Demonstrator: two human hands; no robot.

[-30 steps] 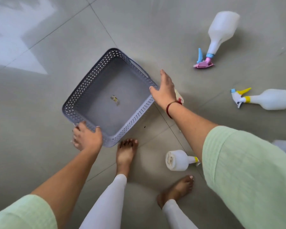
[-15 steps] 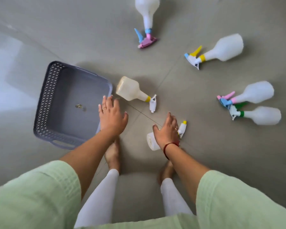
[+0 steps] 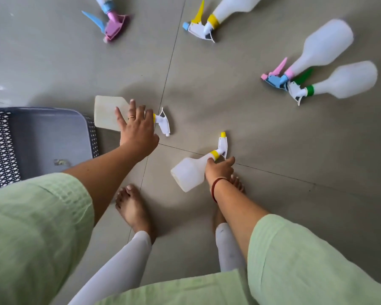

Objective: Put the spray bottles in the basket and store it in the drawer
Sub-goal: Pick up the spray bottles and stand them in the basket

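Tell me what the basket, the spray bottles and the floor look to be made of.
Basket: likely moulded plastic, matte grey, judging by its perforated lattice walls and smooth solid bottom.
Spray bottles, such as the one in the right hand: translucent milky plastic bodies with opaque coloured plastic triggers and collars.
Floor: probably glazed ceramic or stone tile, grey with a soft sheen, thin grout lines and window glare.

basket (image 3: 42, 137) left, spray bottles (image 3: 323, 51) scattered right

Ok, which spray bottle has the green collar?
The spray bottle lying at the far right, lowest of the pair there; the other bottles' collars are yellow, pink or blue.
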